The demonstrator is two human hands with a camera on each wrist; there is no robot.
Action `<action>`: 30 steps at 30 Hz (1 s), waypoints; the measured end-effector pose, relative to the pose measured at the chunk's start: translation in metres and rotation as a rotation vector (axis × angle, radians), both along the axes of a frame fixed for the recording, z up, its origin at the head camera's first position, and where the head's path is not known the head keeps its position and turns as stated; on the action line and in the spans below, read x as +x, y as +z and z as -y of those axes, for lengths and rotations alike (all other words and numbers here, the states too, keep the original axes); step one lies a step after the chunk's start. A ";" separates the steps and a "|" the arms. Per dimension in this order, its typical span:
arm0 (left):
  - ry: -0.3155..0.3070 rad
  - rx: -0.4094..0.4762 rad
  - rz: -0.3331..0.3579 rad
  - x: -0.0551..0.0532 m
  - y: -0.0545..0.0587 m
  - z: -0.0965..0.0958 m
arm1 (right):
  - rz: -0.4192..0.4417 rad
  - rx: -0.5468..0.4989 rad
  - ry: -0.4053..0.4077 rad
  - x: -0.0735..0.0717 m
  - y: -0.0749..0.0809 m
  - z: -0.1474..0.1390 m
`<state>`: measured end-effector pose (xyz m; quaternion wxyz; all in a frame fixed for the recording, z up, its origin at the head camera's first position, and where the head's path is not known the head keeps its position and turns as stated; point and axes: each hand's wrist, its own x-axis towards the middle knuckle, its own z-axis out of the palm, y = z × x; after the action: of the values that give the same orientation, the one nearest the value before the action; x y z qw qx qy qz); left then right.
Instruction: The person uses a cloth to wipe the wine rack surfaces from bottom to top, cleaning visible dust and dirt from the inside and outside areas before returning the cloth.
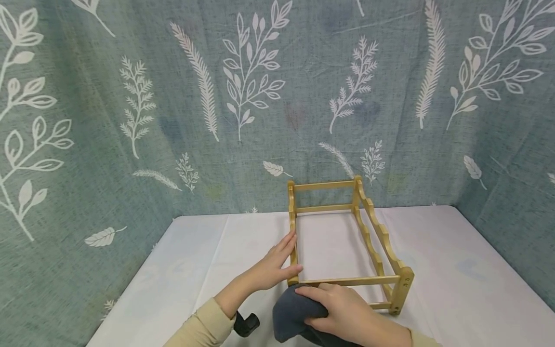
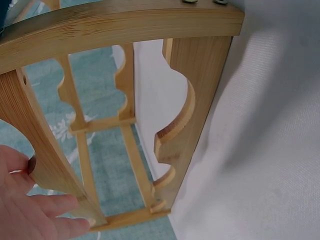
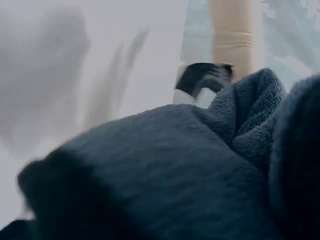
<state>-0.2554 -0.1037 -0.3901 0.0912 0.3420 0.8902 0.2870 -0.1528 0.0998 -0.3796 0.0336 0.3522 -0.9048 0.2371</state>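
A light wooden rack (image 1: 383, 236) with scalloped side rails stands on the white-covered table. My left hand (image 1: 270, 270) rests on its left rail, fingers straight along the wood and thumb across the near corner. In the left wrist view, the fingers (image 2: 52, 205) of that hand lie against a scalloped rail (image 2: 50, 145). My right hand (image 1: 347, 311) grips a dark blue-grey towel (image 1: 295, 313) at the rack's near left corner. The fuzzy towel (image 3: 175, 160) fills much of the right wrist view and hides the right hand there.
A black strap-like device (image 1: 246, 325) is by the left wrist, at the beige sleeve. The white table (image 1: 208, 270) extends on both sides of the rack. Grey-green leaf-patterned fabric (image 1: 303, 96) hangs behind and beside the table.
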 end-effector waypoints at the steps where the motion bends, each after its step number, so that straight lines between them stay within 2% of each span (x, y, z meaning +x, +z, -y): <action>1: -0.001 0.002 -0.001 0.000 0.000 0.000 | 0.020 0.016 -0.002 0.000 -0.001 0.001; 5: -0.001 0.003 -0.004 0.001 0.001 0.000 | 0.110 0.082 0.008 -0.004 -0.016 0.004; 11: 0.000 0.009 -0.007 0.001 0.000 0.000 | 0.246 0.121 0.029 -0.014 -0.051 0.007; 14: 0.003 0.006 -0.015 0.001 -0.001 0.000 | 0.295 0.126 0.047 -0.016 -0.065 0.007; 17: 0.006 0.006 -0.012 0.001 -0.001 0.000 | 0.308 0.119 0.053 -0.018 -0.072 0.006; 22: 0.007 0.008 -0.008 0.001 0.000 0.000 | 0.254 0.093 0.051 -0.017 -0.068 0.002; 30: 0.004 0.010 -0.010 0.001 0.000 0.000 | 0.213 0.061 -0.018 -0.007 -0.036 -0.005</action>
<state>-0.2546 -0.1033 -0.3906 0.0844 0.3421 0.8898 0.2901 -0.1601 0.1053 -0.4152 -0.0714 0.3177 -0.9131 0.2453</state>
